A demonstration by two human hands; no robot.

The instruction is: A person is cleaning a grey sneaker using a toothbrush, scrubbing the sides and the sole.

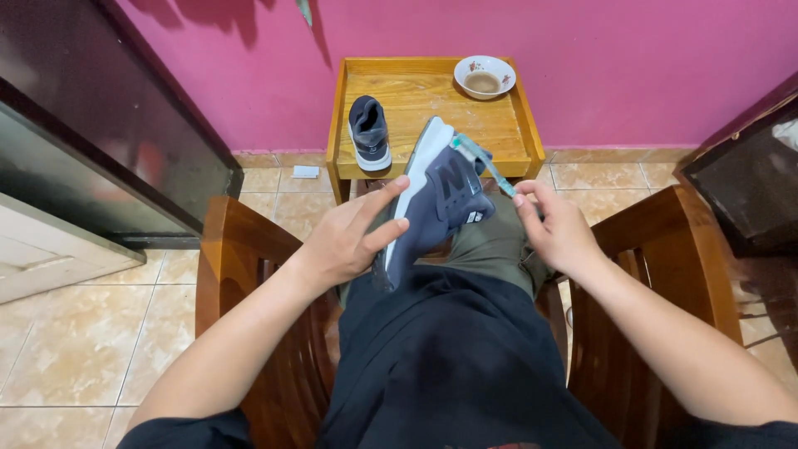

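Seated view, looking down over your lap: your left hand (349,237) cradles a dark navy sneaker with a white sole (436,199), palm against the sole edge and fingers partly spread rather than wrapped, so the shoe rests tilted on its side above your knee. Your right hand (559,229) pinches the near end of a slim teal-handled toothbrush (482,162), fingers closed on the handle, its far end lying on the shoe's upper. The step in hand appears to be scrubbing the upper; the next stroke likely calls for a firmer left-hand hold so the shoe does not roll. Farther off, the matching second navy sneaker (369,133) stands on the left of a small wooden tray-topped table (515,150), with a shallow white bowl of brownish liquid (485,76) at its far right corner.
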